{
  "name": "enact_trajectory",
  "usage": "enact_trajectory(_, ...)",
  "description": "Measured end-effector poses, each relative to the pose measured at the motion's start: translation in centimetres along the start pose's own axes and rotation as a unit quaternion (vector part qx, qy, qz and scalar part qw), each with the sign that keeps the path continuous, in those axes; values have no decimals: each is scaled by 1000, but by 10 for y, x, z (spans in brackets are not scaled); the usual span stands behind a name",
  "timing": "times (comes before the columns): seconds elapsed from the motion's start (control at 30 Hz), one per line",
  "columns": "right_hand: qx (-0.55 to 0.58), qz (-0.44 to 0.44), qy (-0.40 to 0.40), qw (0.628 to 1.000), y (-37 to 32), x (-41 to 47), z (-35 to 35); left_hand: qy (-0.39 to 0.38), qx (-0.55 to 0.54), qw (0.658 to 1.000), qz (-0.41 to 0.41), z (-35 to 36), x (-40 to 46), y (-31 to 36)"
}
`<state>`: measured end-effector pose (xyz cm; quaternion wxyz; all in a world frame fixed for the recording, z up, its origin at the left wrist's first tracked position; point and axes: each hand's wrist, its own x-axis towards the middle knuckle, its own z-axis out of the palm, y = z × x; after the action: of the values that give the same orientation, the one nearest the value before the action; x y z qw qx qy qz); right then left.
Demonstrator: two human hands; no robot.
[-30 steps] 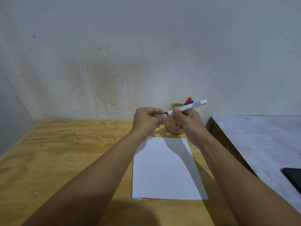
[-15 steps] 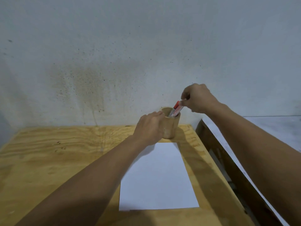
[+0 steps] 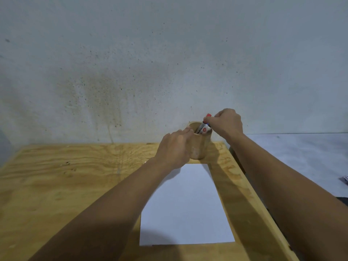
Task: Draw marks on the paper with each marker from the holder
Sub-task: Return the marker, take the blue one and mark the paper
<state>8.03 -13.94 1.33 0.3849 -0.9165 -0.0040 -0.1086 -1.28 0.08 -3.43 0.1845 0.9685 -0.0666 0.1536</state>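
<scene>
- Holder (image 3: 200, 146) stands on table (image 3: 75, 185), behind paper (image 3: 188, 208).
- Left hand (image 3: 174, 149) wraps holder's side.
- Right hand (image 3: 226, 122) pinches red marker (image 3: 205, 125) inside holder.

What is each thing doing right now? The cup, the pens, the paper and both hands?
Wooden holder: upright on the table, markers inside.
Red-capped marker: capped, leaning in the holder, pinched by the right hand.
Paper: flat on the table, blank, no marks showing.
Left hand: grip against the holder's side, steadying it.
Right hand: grip closed on the red-capped marker.
Wooden table: carries the holder and the paper.
</scene>
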Motion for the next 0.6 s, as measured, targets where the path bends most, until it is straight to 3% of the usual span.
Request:
enact_trajectory(0.1,37,50,-33,998,0,1,6,-8,10,1000,-6,-3,0,2)
enact_trajectory(0.23,99,30,-6,995,-2,0,3,-22,6,1000,-7,-6,0,2)
enact_trajectory(0.43,249,-120,66,959,-33,-6,-34,-38,-76,996,-27,-9,2,1)
enact_trajectory(0.53,305,-172,-6,937,-46,-20,-53,8,-187,981,-44,-17,1,1)
enact_trajectory(0.6,261,-184,-84,944,-48,-33,-61,69,-286,952,-84,-32,-1,3)
